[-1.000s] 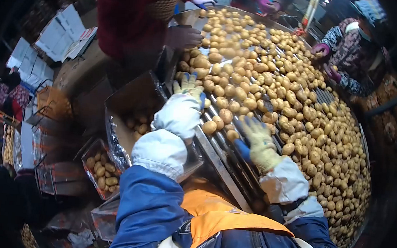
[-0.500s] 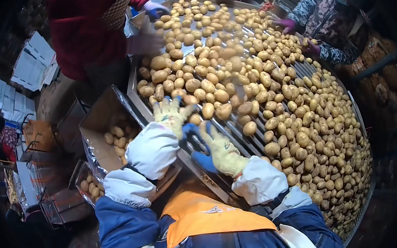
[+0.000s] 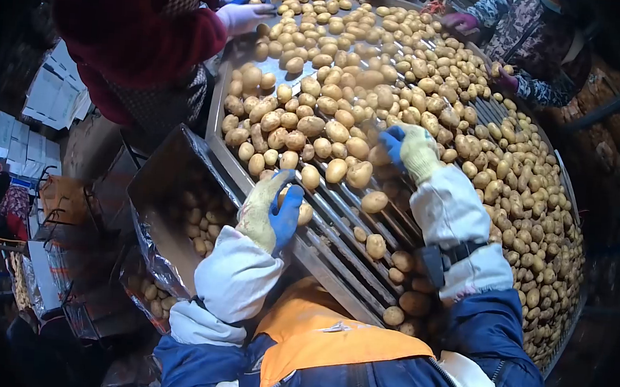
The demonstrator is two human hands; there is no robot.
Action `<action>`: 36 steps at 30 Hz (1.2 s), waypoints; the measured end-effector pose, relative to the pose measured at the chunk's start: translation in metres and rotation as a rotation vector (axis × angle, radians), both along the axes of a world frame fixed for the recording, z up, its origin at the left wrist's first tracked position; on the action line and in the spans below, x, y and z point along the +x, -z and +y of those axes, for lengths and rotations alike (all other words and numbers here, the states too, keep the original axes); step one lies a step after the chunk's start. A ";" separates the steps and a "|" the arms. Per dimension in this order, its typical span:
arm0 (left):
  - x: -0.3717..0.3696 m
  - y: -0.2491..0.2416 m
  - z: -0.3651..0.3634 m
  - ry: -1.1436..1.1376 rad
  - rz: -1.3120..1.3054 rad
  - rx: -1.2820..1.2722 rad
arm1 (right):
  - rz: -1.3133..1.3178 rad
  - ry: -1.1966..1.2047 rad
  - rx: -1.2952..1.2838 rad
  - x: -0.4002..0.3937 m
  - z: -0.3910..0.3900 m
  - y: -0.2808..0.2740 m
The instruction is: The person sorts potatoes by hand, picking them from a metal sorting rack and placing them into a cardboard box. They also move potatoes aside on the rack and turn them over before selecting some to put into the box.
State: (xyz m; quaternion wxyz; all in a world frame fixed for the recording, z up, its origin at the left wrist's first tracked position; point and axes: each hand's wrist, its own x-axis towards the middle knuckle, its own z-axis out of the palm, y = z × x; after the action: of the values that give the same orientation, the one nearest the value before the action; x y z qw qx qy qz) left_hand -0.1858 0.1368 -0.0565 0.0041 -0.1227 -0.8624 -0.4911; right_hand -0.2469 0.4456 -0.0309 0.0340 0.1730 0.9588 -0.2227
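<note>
Both my hands wear pale yellow gloves with blue fingers and palms. At the near left edge of a large metal sorting table (image 3: 215,118), my left hand (image 3: 271,211) curls its fingers and thumb around a potato (image 3: 284,197), partly hidden by the glove. Another potato (image 3: 305,214) lies against its blue fingers. Farther out and to the right, my right hand (image 3: 413,152) hovers low over the heap of potatoes (image 3: 344,117), fingers bent inward beside a shaded potato (image 3: 379,156). What its palm holds, if anything, is hidden. Metal bars (image 3: 335,242) show between my hands, with a few loose potatoes.
A lined cardboard box (image 3: 162,205) holding potatoes stands below the left edge, with a second box (image 3: 146,293) nearer. One person in a red sleeve (image 3: 169,43) works at far left; another in a patterned sleeve (image 3: 540,91) works at far right. White cartons (image 3: 54,96) are stacked at left.
My right hand has moved away from me and to the right; my left has come slightly nearer. More bars are bare between them. The red-sleeved person's hands have drawn together near the far left edge.
</note>
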 end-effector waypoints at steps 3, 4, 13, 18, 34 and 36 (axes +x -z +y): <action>0.025 -0.005 0.015 -0.121 -0.619 0.821 | 0.104 -0.054 -0.527 0.047 -0.032 0.001; 0.029 -0.009 0.015 -0.087 -0.750 0.908 | 0.189 -0.258 -0.466 0.068 -0.043 0.006; 0.090 -0.008 -0.028 -0.212 -0.887 1.003 | 0.111 -0.733 -0.534 0.162 -0.117 -0.024; 0.182 0.001 -0.172 -0.340 -0.690 0.968 | 0.199 -0.562 -0.630 0.169 -0.110 0.002; 0.438 0.061 -0.318 -1.426 -0.916 -0.743 | 0.106 -0.551 -0.524 0.163 -0.083 0.030; 0.424 0.040 -0.308 -1.334 -1.026 -0.660 | 0.155 -0.434 -0.623 0.163 -0.074 0.045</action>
State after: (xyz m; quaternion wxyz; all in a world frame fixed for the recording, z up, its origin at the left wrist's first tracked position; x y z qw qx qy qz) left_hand 0.2379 -0.1716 -0.0969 -0.1326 0.6422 -0.7471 -0.1086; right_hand -0.0840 0.3712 -0.0764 0.0586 -0.0701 0.8594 -0.5032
